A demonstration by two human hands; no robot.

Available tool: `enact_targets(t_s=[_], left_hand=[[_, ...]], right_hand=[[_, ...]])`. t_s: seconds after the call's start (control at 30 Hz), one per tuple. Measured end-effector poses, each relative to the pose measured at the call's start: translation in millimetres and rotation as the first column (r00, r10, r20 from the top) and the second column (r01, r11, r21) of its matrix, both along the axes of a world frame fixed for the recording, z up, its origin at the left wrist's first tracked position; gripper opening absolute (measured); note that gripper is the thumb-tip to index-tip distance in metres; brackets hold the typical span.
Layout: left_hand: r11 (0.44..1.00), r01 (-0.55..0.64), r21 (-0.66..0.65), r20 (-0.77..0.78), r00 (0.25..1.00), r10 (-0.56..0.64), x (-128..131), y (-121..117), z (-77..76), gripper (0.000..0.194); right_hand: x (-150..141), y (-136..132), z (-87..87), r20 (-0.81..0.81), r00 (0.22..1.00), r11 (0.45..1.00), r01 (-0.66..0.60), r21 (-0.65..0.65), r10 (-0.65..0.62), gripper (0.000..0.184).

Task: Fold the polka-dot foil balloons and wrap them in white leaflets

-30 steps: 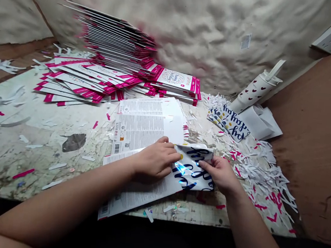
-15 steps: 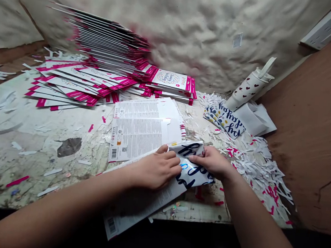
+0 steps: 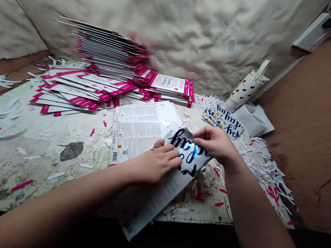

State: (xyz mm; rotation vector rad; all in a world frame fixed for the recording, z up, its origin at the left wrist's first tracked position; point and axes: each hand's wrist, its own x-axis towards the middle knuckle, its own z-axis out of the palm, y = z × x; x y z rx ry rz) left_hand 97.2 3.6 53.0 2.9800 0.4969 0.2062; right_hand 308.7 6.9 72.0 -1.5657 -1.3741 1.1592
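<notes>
A folded silver foil balloon (image 3: 193, 156) with dark blue lettering sticks out of the end of a white printed card packet (image 3: 152, 205). The packet lies tilted over the table's front edge. Curled fingers of my left hand (image 3: 161, 163) press where packet and foil meet; its palm side is hidden. My right hand (image 3: 215, 143) pinches the foil's upper right edge between thumb and fingers. Behind my left hand, several more printed packets (image 3: 140, 135) lie fanned with their text side up.
Pink-and-white packets (image 3: 113, 59) rise in a leaning stack at the back, with more (image 3: 74, 87) spread before it. Other folded foil balloons (image 3: 223, 120) lie right, near a heart-patterned tumbler (image 3: 246, 91). Paper scraps (image 3: 263, 166) litter the table; a power strip (image 3: 315, 31) hangs upper right.
My right hand has moved up with its edge of the foil, and the foil now lies more spread with more lettering showing. The packet's lower end has swung to the right. The view has shifted slightly.
</notes>
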Motion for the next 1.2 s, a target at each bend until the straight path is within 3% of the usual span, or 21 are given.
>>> enact_targets(t_s=[0.07, 0.17, 0.37, 0.53, 0.67, 0.83, 0.9, 1.03, 1.07, 1.1, 1.13, 1.2], left_hand=[[1.000, 0.000, 0.015, 0.014, 1.000, 0.000, 1, 2, 7.7, 0.010], [0.999, -0.006, 0.040, 0.025, 1.000, 0.005, 1, 2, 11.9, 0.011], [0.998, 0.021, 0.065, 0.011, 1.000, -0.022, 5, 1, 13.0, 0.013], [0.996, 0.022, 0.091, 0.034, 0.999, -0.026, 6, 1, 23.7, 0.013], [0.994, -0.004, 0.105, 0.063, 0.998, -0.003, 3, 1, 29.3, 0.014], [0.996, -0.014, 0.082, 0.082, 0.997, 0.007, 2, 1, 32.6, 0.015], [0.997, -0.031, 0.064, 0.094, 0.995, 0.025, 2, 2, 33.0, 0.016], [0.999, -0.008, 0.044, 0.076, 0.997, 0.005, -1, 4, 32.6, 0.021], [0.998, -0.017, 0.066, 0.081, 0.997, 0.012, -2, 5, 33.7, 0.020], [0.994, -0.044, 0.104, 0.099, 0.994, 0.033, -3, 5, 36.0, 0.020], [0.985, -0.080, 0.153, 0.135, 0.989, 0.059, -5, 5, 39.6, 0.019], [0.954, -0.158, 0.253, 0.244, 0.965, 0.095, -10, 2, 50.2, 0.018]], right_hand=[[-6, 4, 6.7, 0.107, 0.994, 0.996, -0.021, 0.087, 0.011, 0.014], [-13, 7, 14.4, 0.218, 0.964, 0.977, -0.178, 0.121, 0.149, 0.011], [-19, 15, 33.0, 0.262, 0.905, 0.940, -0.340, -0.027, 0.335, 0.011], [-22, 27, 44.1, 0.300, 0.905, 0.952, -0.298, -0.061, 0.303, 0.015], [-20, 28, 50.4, 0.200, 0.881, 0.903, -0.416, -0.108, 0.429, 0.020], [-33, 25, 42.8, 0.301, 0.885, 0.934, -0.347, -0.082, 0.355, 0.015], [-39, 23, 35.8, 0.289, 0.850, 0.897, -0.422, -0.129, 0.441, 0.013], [-32, 20, 33.4, 0.210, 0.646, 0.677, -0.668, -0.310, 0.734, 0.014], [-27, 18, 36.2, 0.247, 0.642, 0.688, -0.679, -0.255, 0.726, 0.015], [-22, 16, 39.5, 0.304, 0.697, 0.753, -0.644, -0.133, 0.649, 0.016], [-17, 12, 42.5, 0.334, 0.785, 0.824, -0.565, 0.039, 0.522, 0.021], [-12, 1, 45.1, 0.203, 0.932, 0.870, -0.356, 0.341, 0.301, 0.047]])
